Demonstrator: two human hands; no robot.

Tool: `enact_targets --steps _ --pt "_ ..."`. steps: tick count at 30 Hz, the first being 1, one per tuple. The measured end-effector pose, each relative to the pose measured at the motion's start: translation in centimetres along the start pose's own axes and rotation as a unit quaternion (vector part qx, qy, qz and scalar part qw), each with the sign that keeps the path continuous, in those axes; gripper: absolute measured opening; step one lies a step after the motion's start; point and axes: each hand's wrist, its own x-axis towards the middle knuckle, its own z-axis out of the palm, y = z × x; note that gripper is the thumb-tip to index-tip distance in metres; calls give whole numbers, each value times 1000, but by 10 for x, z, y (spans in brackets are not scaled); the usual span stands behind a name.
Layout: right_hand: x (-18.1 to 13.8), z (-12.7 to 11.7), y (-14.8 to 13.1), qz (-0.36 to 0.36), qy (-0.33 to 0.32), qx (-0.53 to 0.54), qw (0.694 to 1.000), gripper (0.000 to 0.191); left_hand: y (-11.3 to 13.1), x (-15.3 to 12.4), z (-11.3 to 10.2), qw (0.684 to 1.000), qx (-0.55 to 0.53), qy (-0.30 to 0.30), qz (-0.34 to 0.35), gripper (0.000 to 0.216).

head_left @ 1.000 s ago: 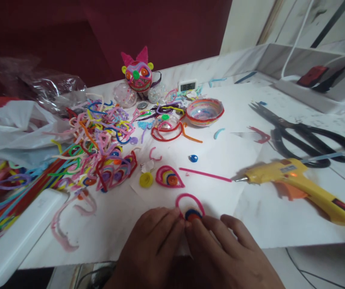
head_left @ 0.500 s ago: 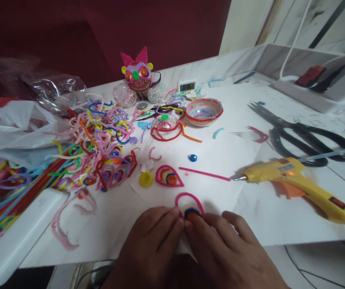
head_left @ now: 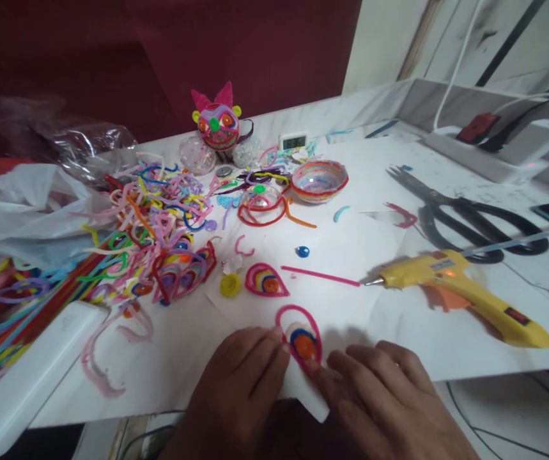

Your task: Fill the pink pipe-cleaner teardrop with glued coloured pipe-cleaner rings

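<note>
1. Piece in hand: a pink loop, pale inside its upper part, with a blue band curving over an orange coil. It lies between the two hands, near the front edge of the table.
2. Left hand: fingers bent and close together, tips at the loop's left side. Cannot tell whether they pinch it or only steady it.
3. Right hand: index fingertip touches the lower end, by the orange coil; the other fingers are curled and held off. Thumb hidden, so a grip cannot be confirmed.
4. Below the loop, between the hands, a white flap slants towards the person; probably paper.
5. Step in hand (judgement): seating the coil and band inside the pink outline, one side steadied, the other pressed.
6. Reference: a similar drop-shaped piece lies just beyond, its outline drawn to a point at right and more bands inside.
7. The next move calls, I judge, for light pressure at the lower end, keeping the bands nested.
8. Within reach: pink strip, its right end just beside the nozzle of the yellow glue gun; the gun's orange lamp glows, so treat the tip as hot.
</note>
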Motion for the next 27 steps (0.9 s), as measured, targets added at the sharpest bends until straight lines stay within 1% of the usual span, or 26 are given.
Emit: enact_targets --steps 4,8,12,14,15,18,27 --pt "-3 6 -2 -3 1 13 1000 39 -1 -4 1 1000 4 -5 14 29" --pt "-4 -1 4 19 -10 56 998 40 -1 -7 1 1000 2 -22 12 30" --pt "6 -12 16 43 -46 83 995 31 0 -5 0 1000 4 -27 6 32" --pt "10 -13 21 46 -64 86 993 27 1 -4 0 1000 10 -19 10 31" --pt "12 -11 23 49 -62 86 993 25 1 -3 0 1000 12 -14 9 30" --pt "12 -7 26 47 -65 91 993 23 3 -2 1 1000 15 -6 -1 29" --pt "8 0 31 18 -64 75 995 27 7 -5 3 1000 8 0 -20 29"
